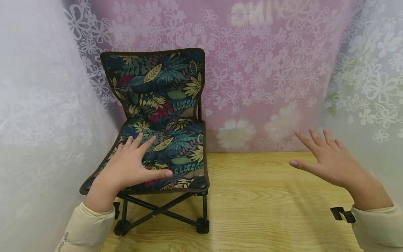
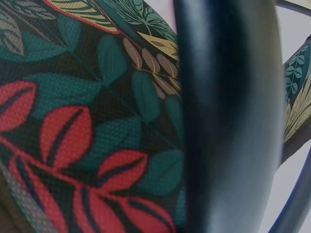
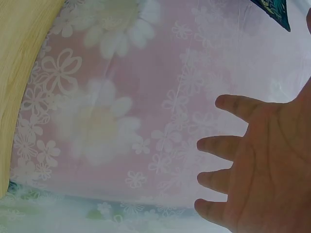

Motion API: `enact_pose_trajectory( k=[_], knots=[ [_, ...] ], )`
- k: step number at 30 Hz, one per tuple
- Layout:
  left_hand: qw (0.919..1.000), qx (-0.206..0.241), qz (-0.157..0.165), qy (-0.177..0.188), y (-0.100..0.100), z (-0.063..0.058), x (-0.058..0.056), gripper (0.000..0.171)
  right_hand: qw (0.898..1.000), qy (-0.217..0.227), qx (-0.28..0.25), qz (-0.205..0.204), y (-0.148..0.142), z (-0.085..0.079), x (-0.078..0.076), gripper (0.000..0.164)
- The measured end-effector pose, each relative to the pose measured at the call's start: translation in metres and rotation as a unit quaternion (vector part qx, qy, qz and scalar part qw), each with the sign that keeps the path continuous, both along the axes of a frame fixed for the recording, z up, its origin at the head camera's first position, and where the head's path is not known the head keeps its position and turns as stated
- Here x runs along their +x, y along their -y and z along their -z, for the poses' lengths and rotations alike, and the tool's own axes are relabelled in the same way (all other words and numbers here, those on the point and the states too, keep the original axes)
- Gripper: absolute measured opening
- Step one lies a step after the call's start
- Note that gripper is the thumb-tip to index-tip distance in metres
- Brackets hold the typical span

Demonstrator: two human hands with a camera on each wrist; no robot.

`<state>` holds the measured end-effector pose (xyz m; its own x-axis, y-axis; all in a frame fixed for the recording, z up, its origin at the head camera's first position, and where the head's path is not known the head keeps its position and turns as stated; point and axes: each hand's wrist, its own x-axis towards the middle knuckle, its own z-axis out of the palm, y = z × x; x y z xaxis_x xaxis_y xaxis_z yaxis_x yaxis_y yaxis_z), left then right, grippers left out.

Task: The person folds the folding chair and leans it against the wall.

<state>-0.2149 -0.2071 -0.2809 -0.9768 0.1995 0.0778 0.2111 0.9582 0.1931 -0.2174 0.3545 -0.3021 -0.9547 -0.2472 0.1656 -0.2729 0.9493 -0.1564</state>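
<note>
A folding chair (image 1: 176, 147) with dark leaf-print fabric and a black tube frame stands unfolded at the left of the head view. Over its seat is my left hand (image 1: 127, 168), fingers spread and thumb pointing right, holding nothing. The left wrist view is filled by the chair's leaf-print fabric (image 2: 92, 126) and a blurred dark tube (image 2: 228, 116) close to the lens; no hand shows there. Off to the right, my right hand (image 1: 329, 161) hangs above the floor with spread fingers. Its palm (image 3: 269, 170) faces the right wrist camera, bare of any object.
Wood-grain flooring (image 1: 258, 196) lies in front and to the right of the chair. Behind rises a pink curtain (image 1: 252, 80) with white flowers. Translucent white sheets hang on the left (image 1: 41, 115) and right (image 1: 371, 91), close to both arms.
</note>
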Motion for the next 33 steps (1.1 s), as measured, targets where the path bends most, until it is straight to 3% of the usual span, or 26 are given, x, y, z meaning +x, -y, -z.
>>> enact_pose_trajectory(
  k=[13, 33],
  knots=[
    [0.9992, -0.006, 0.001, -0.039, -0.0016, -0.0014, 0.0001, 0.132, 1.000, 0.016, 0.016, 0.013, 0.0018, 0.0018, -0.0027, 0.086],
    [0.9986, 0.005, 0.015, -0.051, 0.0033, 0.0022, 0.0034, 0.118, 1.000, 0.003, 0.014, 0.020, 0.0013, 0.0080, 0.0007, 0.085]
  ],
)
